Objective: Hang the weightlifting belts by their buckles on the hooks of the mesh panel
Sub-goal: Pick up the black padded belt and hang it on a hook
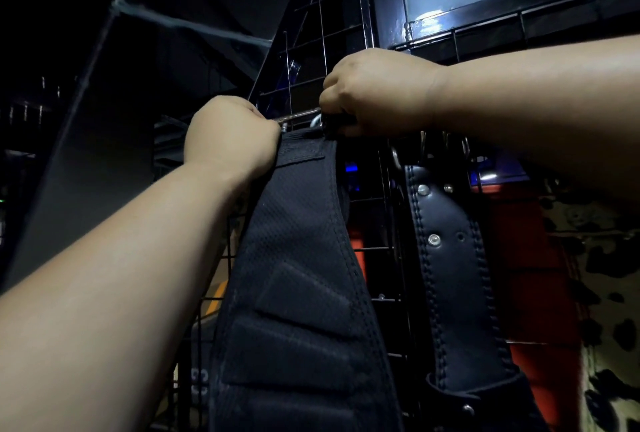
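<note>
Both hands are raised to the mesh panel point(346, 33), each closed on the top end of the fabric belt point(298, 258).

- Left hand point(230, 139): clenched on the left top corner of the fabric belt, just beside the tip of the hook point(298, 115). You appear to be holding the weight here so the top end stays level with the hook.
- Right hand point(377, 92): clenched over the belt's metal ring point(317, 123), which sits at the hook. Judged purpose: guiding the ring onto the hook. Whether the ring is already threaded cannot be told; your fingers hide it.
- Fabric belt: black, woven, padded, hanging straight down from your hands in front of the mesh panel.
- Leather belt point(450, 258): black, stitched, riveted, already hung by its buckle on a neighbouring hook to the right, just beside the fabric belt.
- Writing, brands, labels: none readable. The fabric belt's sewn patches show no text in this dim light.
</note>
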